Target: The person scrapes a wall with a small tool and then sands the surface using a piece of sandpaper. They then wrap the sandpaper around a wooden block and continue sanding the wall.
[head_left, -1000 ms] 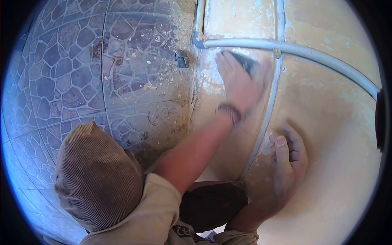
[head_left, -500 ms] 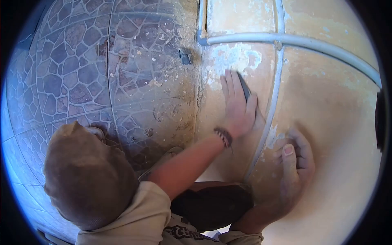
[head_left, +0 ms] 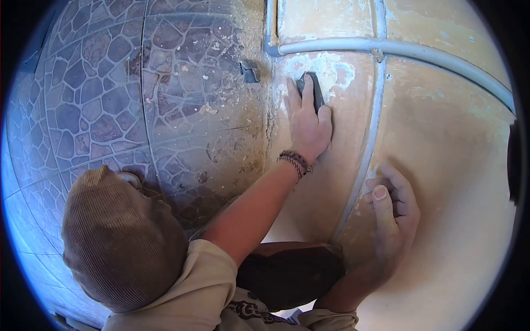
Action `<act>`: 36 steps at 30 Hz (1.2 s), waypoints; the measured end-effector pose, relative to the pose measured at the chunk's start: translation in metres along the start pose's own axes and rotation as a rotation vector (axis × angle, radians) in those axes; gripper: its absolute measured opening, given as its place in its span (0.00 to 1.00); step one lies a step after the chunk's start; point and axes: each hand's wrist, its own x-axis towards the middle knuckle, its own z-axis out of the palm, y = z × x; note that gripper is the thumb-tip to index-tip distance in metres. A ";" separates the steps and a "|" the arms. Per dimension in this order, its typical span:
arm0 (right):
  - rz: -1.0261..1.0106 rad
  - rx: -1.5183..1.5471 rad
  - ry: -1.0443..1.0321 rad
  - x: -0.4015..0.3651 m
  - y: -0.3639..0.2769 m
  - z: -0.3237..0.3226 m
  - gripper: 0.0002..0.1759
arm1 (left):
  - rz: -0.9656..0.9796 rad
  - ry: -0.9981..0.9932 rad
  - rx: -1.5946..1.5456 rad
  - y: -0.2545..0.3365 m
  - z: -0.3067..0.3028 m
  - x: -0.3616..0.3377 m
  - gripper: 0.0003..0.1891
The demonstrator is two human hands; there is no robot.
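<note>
Two bare hands are at work over a worn, yellowish wall (head_left: 441, 182), seen from above through a round, dark-edged lens. From the left edge, a floor (head_left: 105, 105) of bluish and purplish stone-pattern tiles runs toward the centre, dusty and flecked with pale chips near the wall. At the lower left is a large rounded shape in brown ribbed cloth (head_left: 124, 240); beside it, at bottom centre-left, is a beige sleeve (head_left: 212, 276). Right of the tiles, in the upper middle, a small broken hole (head_left: 250, 71) shows in the floor. The left forearm slants up to the upper centre, a dark braided bracelet (head_left: 295, 161) at its wrist. There the left hand (head_left: 309, 118) grips a dark, flat-sided block (head_left: 317, 99), fingers laid along and over it, against the wall at the lower part of a flaking white and pale-blue patch (head_left: 337, 71). Dark cloth (head_left: 290, 276) lies at bottom centre. A pale pipe (head_left: 397, 48) crosses the top and curves down to the right. Right of centre, low in the frame, the right hand (head_left: 398, 207) is half open beside a pale vertical strip (head_left: 367, 149), fingers loosely curled, thumb apart from them; whether it touches the wall cannot be told.
</note>
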 end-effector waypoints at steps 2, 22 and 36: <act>0.026 0.001 0.009 -0.001 0.000 0.000 0.21 | -0.109 -0.025 0.134 0.007 -0.002 -0.006 0.34; -0.018 -0.015 -0.148 0.003 0.010 0.000 0.20 | 0.030 0.013 0.315 -0.014 -0.030 0.030 0.22; -0.090 -0.081 -0.176 -0.001 0.003 0.007 0.19 | 0.007 -0.194 0.371 0.013 -0.054 0.062 0.24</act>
